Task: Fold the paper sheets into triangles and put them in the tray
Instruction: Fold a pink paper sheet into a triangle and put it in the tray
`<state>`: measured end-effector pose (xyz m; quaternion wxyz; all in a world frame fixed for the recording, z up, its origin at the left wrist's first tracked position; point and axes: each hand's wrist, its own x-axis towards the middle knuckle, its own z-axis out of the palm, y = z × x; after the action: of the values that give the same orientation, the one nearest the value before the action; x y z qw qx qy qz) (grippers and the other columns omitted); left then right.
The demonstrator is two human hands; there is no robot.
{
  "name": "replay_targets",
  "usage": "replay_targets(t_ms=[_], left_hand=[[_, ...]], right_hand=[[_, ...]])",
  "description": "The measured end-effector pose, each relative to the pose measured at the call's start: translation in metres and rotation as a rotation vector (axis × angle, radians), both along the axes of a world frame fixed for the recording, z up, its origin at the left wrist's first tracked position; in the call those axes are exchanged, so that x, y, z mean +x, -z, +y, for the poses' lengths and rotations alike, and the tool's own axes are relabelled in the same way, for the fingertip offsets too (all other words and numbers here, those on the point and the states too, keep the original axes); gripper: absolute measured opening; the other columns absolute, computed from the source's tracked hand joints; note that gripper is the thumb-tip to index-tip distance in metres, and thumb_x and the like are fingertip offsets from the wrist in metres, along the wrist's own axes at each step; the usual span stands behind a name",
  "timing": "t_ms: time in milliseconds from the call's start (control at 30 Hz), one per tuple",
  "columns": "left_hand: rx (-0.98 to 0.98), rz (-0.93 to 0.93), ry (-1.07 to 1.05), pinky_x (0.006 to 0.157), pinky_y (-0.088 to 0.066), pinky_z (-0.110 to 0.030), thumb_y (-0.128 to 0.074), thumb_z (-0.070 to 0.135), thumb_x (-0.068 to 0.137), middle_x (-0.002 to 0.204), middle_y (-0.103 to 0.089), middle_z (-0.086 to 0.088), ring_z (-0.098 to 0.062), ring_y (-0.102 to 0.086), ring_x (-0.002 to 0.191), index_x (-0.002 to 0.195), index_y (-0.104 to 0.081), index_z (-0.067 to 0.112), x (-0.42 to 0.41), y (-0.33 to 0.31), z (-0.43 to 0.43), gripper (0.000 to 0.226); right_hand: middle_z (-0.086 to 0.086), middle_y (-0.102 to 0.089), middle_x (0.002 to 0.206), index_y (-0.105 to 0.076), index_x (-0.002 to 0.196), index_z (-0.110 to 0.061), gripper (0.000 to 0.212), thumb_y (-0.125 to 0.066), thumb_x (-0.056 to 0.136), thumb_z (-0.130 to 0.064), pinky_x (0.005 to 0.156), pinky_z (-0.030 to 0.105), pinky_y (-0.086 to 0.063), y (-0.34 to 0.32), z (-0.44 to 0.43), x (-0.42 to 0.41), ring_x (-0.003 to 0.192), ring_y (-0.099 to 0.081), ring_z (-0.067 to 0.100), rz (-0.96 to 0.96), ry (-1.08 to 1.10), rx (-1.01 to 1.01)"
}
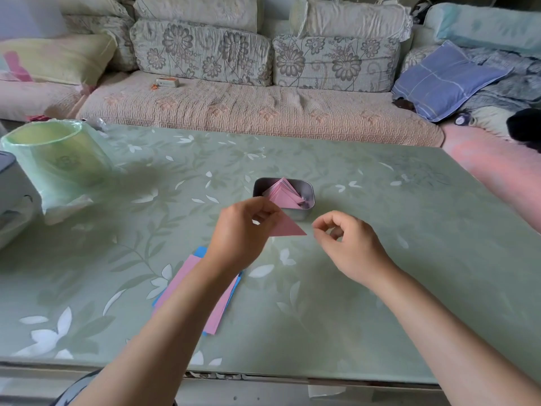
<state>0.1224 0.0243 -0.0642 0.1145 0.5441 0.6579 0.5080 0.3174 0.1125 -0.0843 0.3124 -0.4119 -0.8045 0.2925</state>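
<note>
Start at 9 o'clock on the bench point(380, 200). The green plastic-wrapped tub point(55, 159) stands well apart from your work and is no threat.

At 7 o'clock from the tray lies the stack of unfolded pink and blue sheets point(181, 288), partly under your left forearm. If that arm sweeps low as it reaches forward, it could fan the sheets or drag them toward the near edge.

Your left grip point(243, 230) pinches the folded pink triangle point(288, 227) by one end, in the air just at 6 o'clock of the metal tray point(303, 213). Only that end is held, so the free point could spring open along the crease or twist as you move it.

The tray is already well filled. Its pile of folded triangles point(282, 194) leans and rises above the rim. Drop the new one on carelessly and it may slide off the slope onto the bench, or knock the pile over the wall. Nudge the light tray with your knuckles and it may skid.

At 4 o'clock of the tray, your right grip point(348, 244) is loosely curled and appears to hold nothing. Its fingertips are near the triangle's free point but apart from it, so a stray brush could flick the paper out of the pinch.
</note>
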Motion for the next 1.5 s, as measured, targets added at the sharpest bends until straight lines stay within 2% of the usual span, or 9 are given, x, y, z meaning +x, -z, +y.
replay_targets(t_ms=[100,267,333,467,633,933,1133,1267,1500], left_hand=[[-0.008,0.061,0.087,0.064,-0.041,-0.003,-0.071,0.016,0.085,0.070,-0.064,0.034,0.007,-0.061,0.070,0.080,-0.073,0.028,0.002,0.002,0.001,0.013],[0.025,0.050,0.104,0.067,-0.046,-0.009,-0.073,0.020,0.085,0.073,-0.068,0.025,0.003,-0.063,0.072,0.083,-0.075,0.026,-0.007,0.003,0.008,0.007],[0.030,0.108,0.050,0.074,-0.049,-0.017,-0.071,0.021,0.087,0.082,-0.069,0.016,-0.001,-0.062,0.079,0.091,-0.074,0.025,-0.017,0.005,0.010,0.007],[-0.144,0.174,-0.063,0.092,-0.044,-0.027,-0.068,0.024,0.090,0.118,-0.058,0.003,-0.017,-0.054,0.111,0.126,-0.059,0.023,-0.038,0.014,0.012,0.038],[-0.382,0.176,-0.029,0.103,-0.037,-0.033,-0.061,0.034,0.093,0.147,-0.038,-0.005,-0.025,-0.043,0.131,0.151,-0.031,0.016,-0.041,0.023,0.015,0.067],[-0.431,0.194,0.070,0.101,-0.035,-0.030,-0.059,0.036,0.093,0.145,-0.038,-0.009,-0.026,-0.042,0.131,0.150,-0.026,0.013,-0.034,0.031,0.020,0.070],[-0.417,0.192,0.059,0.101,-0.036,-0.032,-0.059,0.036,0.094,0.144,-0.039,-0.009,-0.027,-0.043,0.130,0.150,-0.025,0.012,-0.033,0.032,0.022,0.069],[-0.412,0.190,0.057,0.100,-0.037,-0.032,-0.058,0.035,0.094,0.142,-0.041,-0.008,-0.027,-0.045,0.128,0.150,-0.026,0.013,-0.034,0.033,0.022,0.068],[-0.407,0.174,0.036,0.095,-0.037,-0.030,-0.057,0.035,0.094,0.138,-0.045,-0.007,-0.025,-0.047,0.124,0.144,-0.034,0.012,-0.034,0.032,0.023,0.060]], right_hand=[[-0.021,-0.065,0.093,-0.067,0.099,-0.040,0.019,-0.076,0.083,-0.036,0.068,0.011,-0.044,-0.010,-0.006,-0.012,0.074,-0.060,0.007,0.071,-0.086,0.043],[-0.014,-0.055,0.057,-0.073,0.079,-0.033,0.011,-0.083,0.081,-0.037,0.051,0.014,-0.031,-0.015,0.001,-0.034,0.051,-0.042,0.007,0.044,-0.116,0.064],[-0.022,-0.059,0.059,-0.072,0.075,-0.036,0.013,-0.082,0.083,-0.029,0.053,0.011,-0.033,-0.021,0.014,-0.039,0.053,-0.048,0.002,0.055,-0.094,0.059],[-0.020,-0.066,0.069,-0.066,0.073,-0.038,0.026,-0.079,0.083,-0.018,0.058,0.010,-0.039,-0.043,0.055,-0.055,0.054,-0.050,-0.002,0.012,0.011,0.120],[-0.016,-0.067,0.072,-0.067,0.071,-0.032,0.022,-0.078,0.081,-0.016,0.066,0.018,-0.044,-0.058,0.093,-0.081,0.064,-0.057,0.000,-0.304,-0.076,0.101],[-0.017,-0.064,0.055,-0.067,0.070,-0.028,0.021,-0.077,0.081,-0.014,0.058,0.018,-0.044,-0.058,0.112,-0.101,0.049,-0.054,-0.006,-0.778,-0.275,0.012],[-0.009,-0.069,0.075,-0.066,0.078,-0.021,0.005,-0.070,0.080,-0.022,0.072,0.030,-0.054,-0.054,0.108,-0.120,0.073,-0.062,0.013,-1.036,-0.304,0.174],[0.005,-0.065,0.081,-0.065,0.078,-0.011,0.018,-0.063,0.079,-0.030,0.066,0.032,-0.048,-0.044,0.105,-0.125,0.080,-0.058,0.027,-1.102,-0.263,0.277],[-0.006,-0.052,0.073,-0.054,0.069,-0.020,0.027,-0.065,0.082,-0.042,0.067,0.029,-0.035,-0.029,0.108,-0.129,0.085,-0.056,0.027,-1.058,-0.115,0.439]])
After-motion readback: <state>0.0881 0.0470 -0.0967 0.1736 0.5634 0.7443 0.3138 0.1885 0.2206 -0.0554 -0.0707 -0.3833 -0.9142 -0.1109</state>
